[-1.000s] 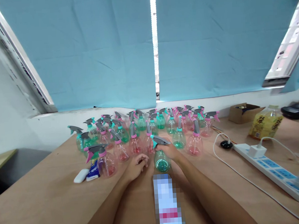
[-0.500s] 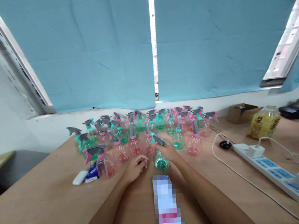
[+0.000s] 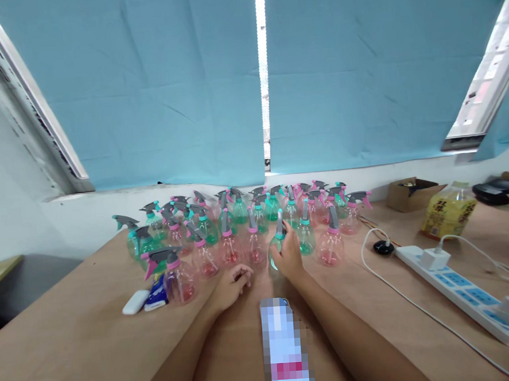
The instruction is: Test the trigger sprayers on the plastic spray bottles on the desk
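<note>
Head view: right hand [image 3: 290, 254] curls round a green bottle [image 3: 279, 234]

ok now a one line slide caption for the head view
Right hand gripping a green spray bottle, left hand resting on the table, near pink and green bottles.

Green spray bottle, in hand

See-through green bottle [image 3: 278, 235], round body, teal collar, grey trigger head screwed on with the tip facing away. Pretty much upright in the right hand [image 3: 291, 258], between a pink one [image 3: 254, 249] and another green one [image 3: 305, 237]. Can't tell if its base touches the table [image 3: 86, 339].
</note>
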